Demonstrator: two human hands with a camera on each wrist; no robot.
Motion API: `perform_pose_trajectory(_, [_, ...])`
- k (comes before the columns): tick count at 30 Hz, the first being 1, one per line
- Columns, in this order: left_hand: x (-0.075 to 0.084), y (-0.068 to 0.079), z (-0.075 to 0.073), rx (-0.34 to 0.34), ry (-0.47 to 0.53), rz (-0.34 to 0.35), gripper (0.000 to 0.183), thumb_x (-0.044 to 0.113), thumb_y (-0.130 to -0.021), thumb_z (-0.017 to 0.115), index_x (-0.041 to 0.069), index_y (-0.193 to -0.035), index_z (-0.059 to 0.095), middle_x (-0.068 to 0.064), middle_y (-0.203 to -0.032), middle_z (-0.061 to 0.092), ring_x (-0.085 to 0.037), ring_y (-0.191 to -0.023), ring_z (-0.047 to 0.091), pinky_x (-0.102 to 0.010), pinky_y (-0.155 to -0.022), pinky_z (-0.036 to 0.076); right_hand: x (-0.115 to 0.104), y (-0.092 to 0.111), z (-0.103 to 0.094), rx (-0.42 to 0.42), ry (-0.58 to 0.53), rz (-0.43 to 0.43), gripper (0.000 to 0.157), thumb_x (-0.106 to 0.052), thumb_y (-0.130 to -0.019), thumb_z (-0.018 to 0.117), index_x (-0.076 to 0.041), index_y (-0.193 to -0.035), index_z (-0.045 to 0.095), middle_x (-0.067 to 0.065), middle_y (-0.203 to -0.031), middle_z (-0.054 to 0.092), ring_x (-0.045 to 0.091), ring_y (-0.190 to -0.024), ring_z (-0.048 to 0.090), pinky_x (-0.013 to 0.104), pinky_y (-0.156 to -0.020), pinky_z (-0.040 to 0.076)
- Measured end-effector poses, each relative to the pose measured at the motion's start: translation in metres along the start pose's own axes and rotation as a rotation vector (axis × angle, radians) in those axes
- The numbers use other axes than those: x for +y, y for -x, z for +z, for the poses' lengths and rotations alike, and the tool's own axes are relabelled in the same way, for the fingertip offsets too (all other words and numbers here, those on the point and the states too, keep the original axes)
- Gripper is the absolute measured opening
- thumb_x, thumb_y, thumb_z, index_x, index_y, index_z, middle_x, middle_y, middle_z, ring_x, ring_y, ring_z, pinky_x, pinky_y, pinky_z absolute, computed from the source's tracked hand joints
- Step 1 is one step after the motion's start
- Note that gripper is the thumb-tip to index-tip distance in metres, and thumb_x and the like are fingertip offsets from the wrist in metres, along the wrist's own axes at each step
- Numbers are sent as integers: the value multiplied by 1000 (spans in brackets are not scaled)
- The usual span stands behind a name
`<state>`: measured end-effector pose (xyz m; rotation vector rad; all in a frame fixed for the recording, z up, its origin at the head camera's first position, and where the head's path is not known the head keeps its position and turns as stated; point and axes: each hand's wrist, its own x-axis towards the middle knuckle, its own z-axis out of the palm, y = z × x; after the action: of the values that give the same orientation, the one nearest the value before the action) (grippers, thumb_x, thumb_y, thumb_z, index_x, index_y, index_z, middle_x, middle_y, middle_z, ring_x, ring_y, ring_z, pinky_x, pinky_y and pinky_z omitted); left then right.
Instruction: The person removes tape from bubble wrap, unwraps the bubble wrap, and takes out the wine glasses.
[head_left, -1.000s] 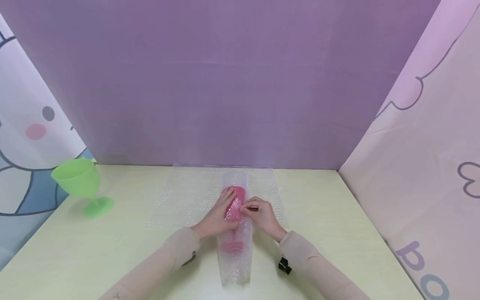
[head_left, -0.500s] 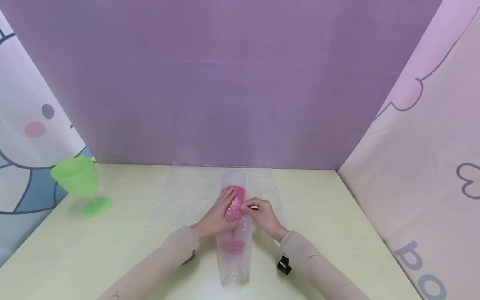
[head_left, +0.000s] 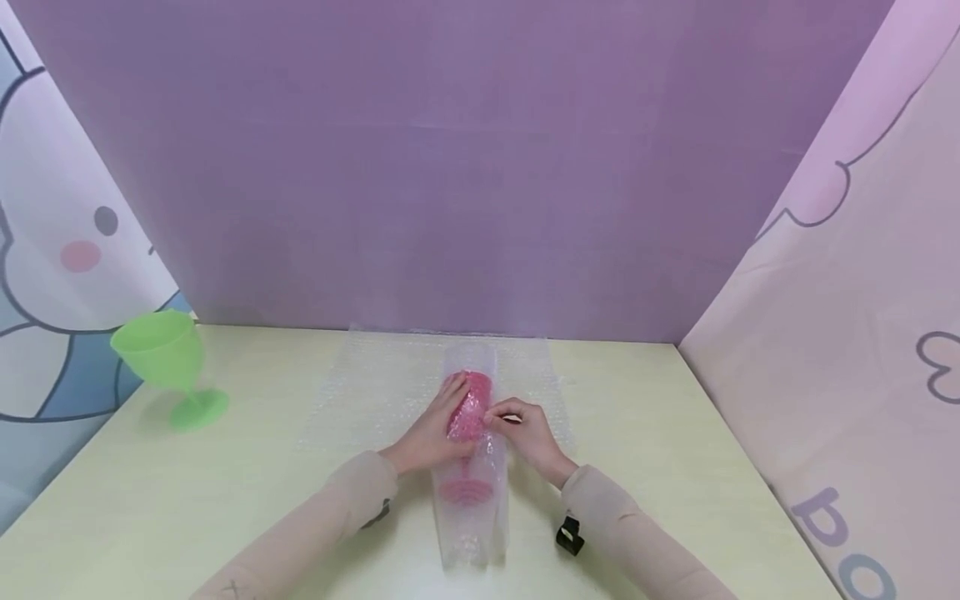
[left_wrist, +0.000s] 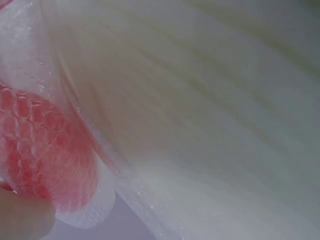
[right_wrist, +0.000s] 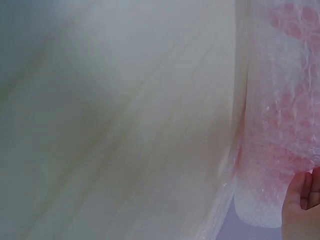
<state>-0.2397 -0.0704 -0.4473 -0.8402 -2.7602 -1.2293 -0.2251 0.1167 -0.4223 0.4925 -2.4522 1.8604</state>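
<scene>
A pink goblet [head_left: 472,407] lies on its side, rolled in clear bubble wrap [head_left: 468,533], its bowl toward the back and its foot toward me. My left hand [head_left: 433,429] rests over the bowl, fingers stretched along its left side and thumb across near the stem. With thumb and forefinger my right hand [head_left: 528,429] pinches the wrap's edge at the right of the bowl. In the right wrist view, fingertips [right_wrist: 296,187] meet the wrap beside the pink. One left finger [left_wrist: 25,217] touches the wrapped bowl in the left wrist view.
A flat stretch of bubble wrap [head_left: 375,379] spreads behind the roll to the back wall [head_left: 480,208]. On the left stands a green goblet [head_left: 161,354], upright on the pale table [head_left: 660,467]. Printed side walls [head_left: 847,350] border the table. A black device [head_left: 570,536] hangs under the right sleeve.
The right fingertips have shifted slightly right with the pinched edge. A loose layer of wrap now stands out along the roll's near right side. My left hand stays in place.
</scene>
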Motion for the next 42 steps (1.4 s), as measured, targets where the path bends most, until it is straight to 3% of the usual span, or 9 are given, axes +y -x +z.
perform_pose_trajectory(7, [1, -1, 0, -5, 21, 6, 98, 26, -73, 73, 7, -147, 12, -6, -156, 2, -25, -143, -3, -49, -113, 11, 15, -2, -6, 25, 30, 15, 13, -1, -83, 63, 3, -94, 67, 17, -96, 65, 23, -94, 62, 26, -84, 53])
perform_pose_trajectory(14, [0, -1, 1, -12, 13, -27, 99, 25, -73, 74, 11, -148, 10, -2, -156, 0, -20, -143, -4, -46, -114, 11, 18, -1, -12, 41, 64, 5, 16, 4, -82, 62, 10, -96, 64, 23, -97, 64, 33, -94, 61, 31, -83, 54])
perform_pose_trajectory(23, [2, 1, 0, -13, 20, -55, 98, 23, -73, 74, 11, -148, 11, -3, -156, 0, -22, -142, -4, -47, -114, 10, 22, 4, -26, 82, 146, 52, 23, 7, -78, 65, 6, -101, 64, 15, -93, 65, 23, -91, 62, 28, -83, 54])
perform_pose_trajectory(34, [1, 1, -1, -4, 34, -39, 98, 24, -73, 74, 9, -147, 11, -4, -156, 0, -23, -143, -3, -47, -113, 11, 33, 8, -50, -15, 264, 213, 34, 7, -73, 68, 2, -106, 62, 16, -104, 62, 28, -99, 58, 30, -79, 55])
perform_pose_trajectory(42, [-1, 2, 0, 0, 36, -35, 99, 23, -72, 75, 10, -147, 12, -3, -156, -1, -22, -142, -4, -47, -113, 11, 37, 9, -59, -15, 384, 247, 35, 4, -70, 71, 1, -104, 63, 13, -105, 63, 27, -100, 56, 40, -88, 49])
